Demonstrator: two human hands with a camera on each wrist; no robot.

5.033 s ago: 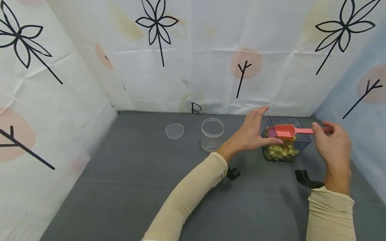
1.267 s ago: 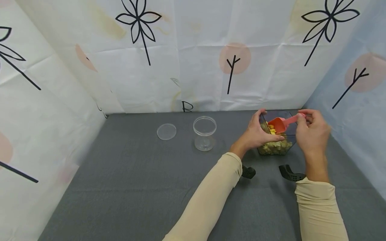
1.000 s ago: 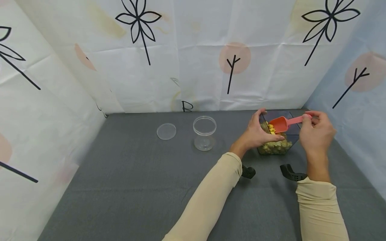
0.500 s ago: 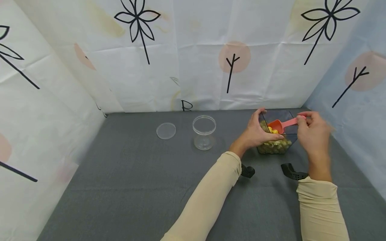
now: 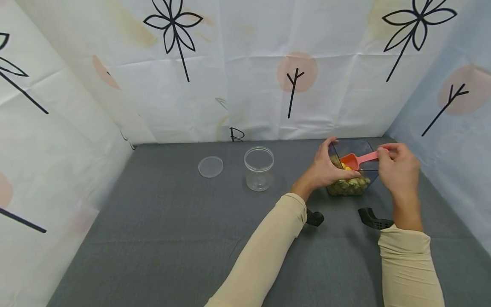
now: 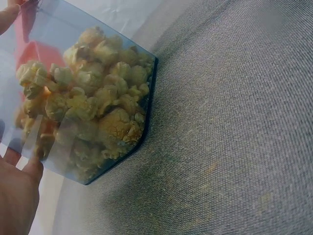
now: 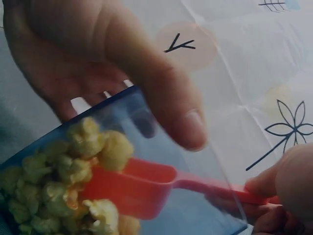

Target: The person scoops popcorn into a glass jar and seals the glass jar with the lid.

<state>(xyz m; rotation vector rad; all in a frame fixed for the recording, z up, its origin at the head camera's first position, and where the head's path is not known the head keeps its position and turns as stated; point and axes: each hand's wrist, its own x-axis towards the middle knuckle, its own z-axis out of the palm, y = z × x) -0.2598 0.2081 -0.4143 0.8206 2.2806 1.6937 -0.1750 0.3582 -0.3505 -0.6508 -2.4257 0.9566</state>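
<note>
Scooping step: right hand (image 5: pixel 398 174) pinches the handle of the orange scoop (image 5: pixel 353 160), its bowl dug into the popcorn (image 6: pixel 85 110); left hand (image 5: pixel 326 169) curls round the clear bin (image 5: pixel 354 187) at the table's (image 5: pixel 172 238) two o'clock. Next, likely: lift level, carry toward the open jar (image 5: pixel 259 169), at the bin's nine o'clock, without spilling.

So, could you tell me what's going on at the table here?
A person is scooping popcorn. The left hand grips the side of a clear tub of popcorn, while the right hand pinches the handle of a red scoop dipped into it. An open clear jar and its lid sit to the left on the grey table.
</note>
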